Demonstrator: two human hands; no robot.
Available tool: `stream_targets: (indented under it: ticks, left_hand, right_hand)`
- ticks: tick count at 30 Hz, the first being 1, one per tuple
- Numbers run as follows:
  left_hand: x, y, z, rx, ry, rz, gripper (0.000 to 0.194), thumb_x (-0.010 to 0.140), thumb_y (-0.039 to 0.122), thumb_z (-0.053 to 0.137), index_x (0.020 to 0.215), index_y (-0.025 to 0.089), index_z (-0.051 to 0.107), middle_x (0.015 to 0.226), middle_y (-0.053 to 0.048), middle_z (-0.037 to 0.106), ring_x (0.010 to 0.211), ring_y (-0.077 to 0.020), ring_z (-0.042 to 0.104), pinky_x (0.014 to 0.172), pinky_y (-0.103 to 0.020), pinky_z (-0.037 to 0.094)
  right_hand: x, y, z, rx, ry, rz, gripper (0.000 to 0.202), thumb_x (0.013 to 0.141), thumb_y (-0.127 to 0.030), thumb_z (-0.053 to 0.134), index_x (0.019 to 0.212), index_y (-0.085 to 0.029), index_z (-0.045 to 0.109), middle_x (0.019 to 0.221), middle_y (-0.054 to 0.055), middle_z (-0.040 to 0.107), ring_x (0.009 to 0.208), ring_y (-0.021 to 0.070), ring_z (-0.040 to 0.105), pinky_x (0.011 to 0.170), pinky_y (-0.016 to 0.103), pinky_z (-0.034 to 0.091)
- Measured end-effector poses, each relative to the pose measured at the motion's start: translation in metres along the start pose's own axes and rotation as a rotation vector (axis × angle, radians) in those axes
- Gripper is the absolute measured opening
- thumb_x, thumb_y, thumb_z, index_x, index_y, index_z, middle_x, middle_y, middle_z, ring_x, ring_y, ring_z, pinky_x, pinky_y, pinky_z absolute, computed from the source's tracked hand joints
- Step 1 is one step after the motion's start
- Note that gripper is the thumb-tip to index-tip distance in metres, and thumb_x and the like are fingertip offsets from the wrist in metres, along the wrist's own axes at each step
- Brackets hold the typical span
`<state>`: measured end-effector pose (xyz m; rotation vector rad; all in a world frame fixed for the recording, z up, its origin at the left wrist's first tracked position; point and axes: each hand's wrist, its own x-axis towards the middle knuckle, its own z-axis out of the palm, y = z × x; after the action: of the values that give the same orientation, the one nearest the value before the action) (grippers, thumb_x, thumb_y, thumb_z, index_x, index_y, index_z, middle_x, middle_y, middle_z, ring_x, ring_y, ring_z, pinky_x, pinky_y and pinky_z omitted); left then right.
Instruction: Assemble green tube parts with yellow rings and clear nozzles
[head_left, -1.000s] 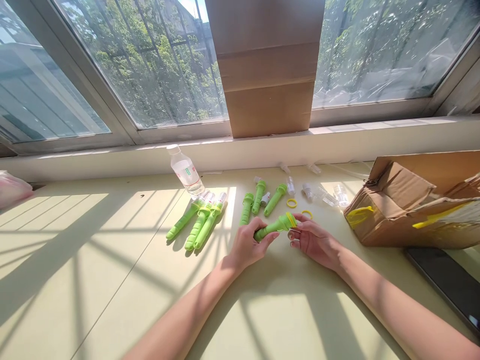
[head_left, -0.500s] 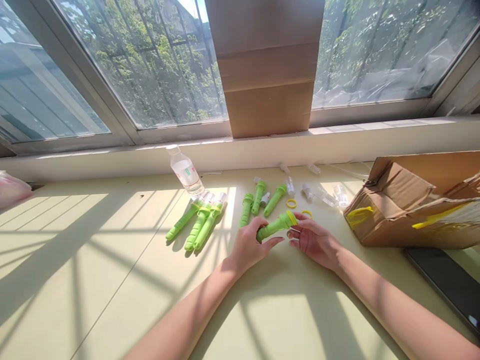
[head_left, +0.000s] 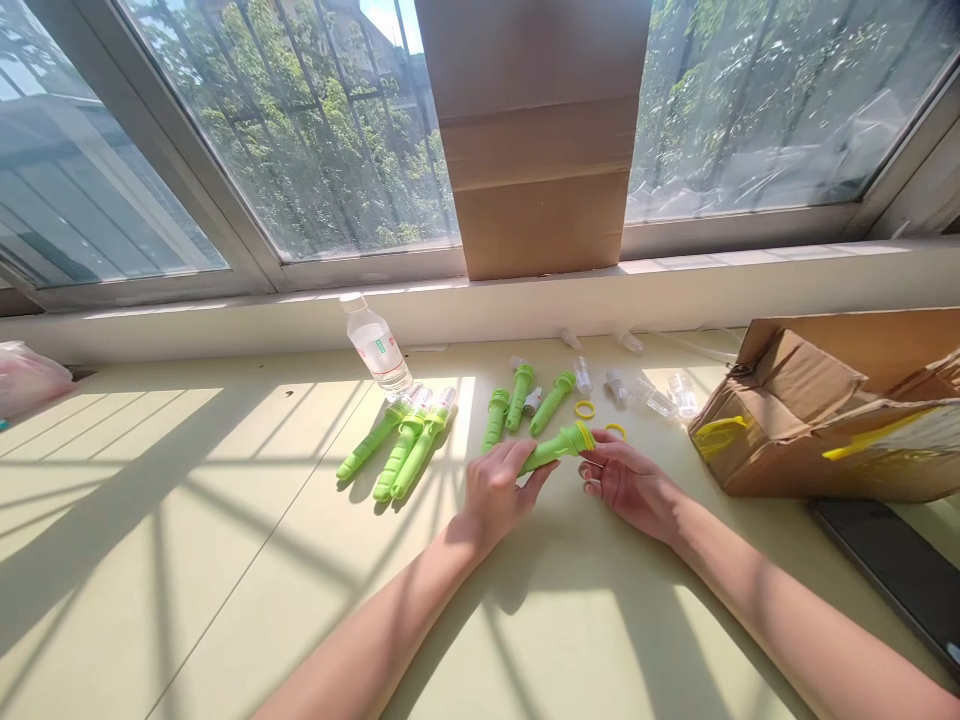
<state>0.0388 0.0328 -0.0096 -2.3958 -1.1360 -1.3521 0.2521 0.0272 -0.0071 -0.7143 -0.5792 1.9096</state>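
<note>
My left hand (head_left: 498, 490) is wrapped round a green ribbed plastic tube (head_left: 553, 450), which lies tilted with its flared end up and to the right. Around that flared end sits a yellow ring (head_left: 583, 435). The fingertips of my right hand (head_left: 631, 484) pinch at the ring's edge; its lower fingers are curled loosely below. Just beyond my hands lie more green tubes (head_left: 552, 402) and a loose yellow ring (head_left: 584, 409). Another yellow ring (head_left: 615, 430) is partly hidden behind my right fingers.
Left of my hands lie three green tubes (head_left: 409, 455) with clear tops, by a water bottle (head_left: 381, 350). Several clear plastic caps (head_left: 655, 397) are scattered at the back right. An open cardboard box (head_left: 795, 450) and a black phone (head_left: 892, 565) stand at the right.
My left thumb has drawn in closer along the green tube, and the left hand has shifted slightly left. My right hand stays at the ringed end. The camera view has moved a little.
</note>
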Motion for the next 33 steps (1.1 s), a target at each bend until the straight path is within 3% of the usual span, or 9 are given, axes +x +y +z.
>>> stream_targets:
  ticks: [7, 13, 19, 29, 33]
  left_hand:
    - [-0.005, -0.001, 0.000, -0.090, -0.097, -0.077, 0.019, 0.095, 0.039, 0.060, 0.100, 0.022, 0.065, 0.068, -0.002, 0.070, 0.055, -0.0181, 0.065, 0.050, -0.028, 0.046]
    - [-0.003, 0.001, -0.005, -0.220, -0.214, -0.212, 0.016, 0.092, 0.038, 0.063, 0.092, 0.022, 0.066, 0.056, 0.004, 0.060, 0.042, -0.0114, 0.047, 0.044, -0.025, 0.037]
    - [0.003, 0.003, -0.009, -0.339, -0.307, -0.345, 0.018, 0.090, 0.037, 0.062, 0.086, 0.020, 0.066, 0.054, 0.005, 0.052, 0.044, -0.0097, 0.036, 0.046, -0.024, 0.033]
    - [0.009, 0.004, -0.013, -0.424, -0.434, -0.404, 0.027, 0.095, 0.040, 0.054, 0.083, 0.019, 0.064, 0.058, 0.003, 0.049, 0.054, -0.0123, 0.042, 0.053, -0.025, 0.034]
    - [0.006, 0.005, -0.009, -0.352, -0.425, -0.406, 0.022, 0.090, 0.044, 0.063, 0.090, 0.021, 0.064, 0.059, 0.004, 0.055, 0.052, -0.0137, 0.048, 0.054, -0.026, 0.038]
  right_hand:
    - [-0.001, 0.001, 0.000, -0.013, -0.055, -0.007, 0.018, 0.078, -0.023, 0.080, 0.093, -0.025, 0.070, 0.091, -0.002, 0.073, 0.072, 0.0121, 0.068, 0.061, 0.023, 0.055]
    - [-0.003, 0.000, 0.001, -0.066, -0.118, 0.011, 0.027, 0.080, -0.024, 0.076, 0.106, -0.024, 0.071, 0.104, 0.001, 0.072, 0.073, 0.0129, 0.067, 0.064, 0.026, 0.057]
    - [0.000, 0.000, -0.002, -0.048, -0.089, 0.014, 0.026, 0.078, -0.022, 0.078, 0.103, -0.026, 0.071, 0.096, 0.000, 0.072, 0.070, 0.0126, 0.066, 0.063, 0.026, 0.056]
    - [-0.003, -0.001, 0.001, -0.074, -0.137, 0.035, 0.030, 0.078, -0.024, 0.075, 0.108, -0.027, 0.070, 0.101, 0.001, 0.073, 0.075, 0.0149, 0.068, 0.066, 0.028, 0.055]
    - [-0.001, -0.001, 0.001, -0.057, -0.130, 0.026, 0.030, 0.079, -0.024, 0.075, 0.108, -0.026, 0.071, 0.098, 0.001, 0.073, 0.073, 0.0143, 0.068, 0.066, 0.027, 0.055]
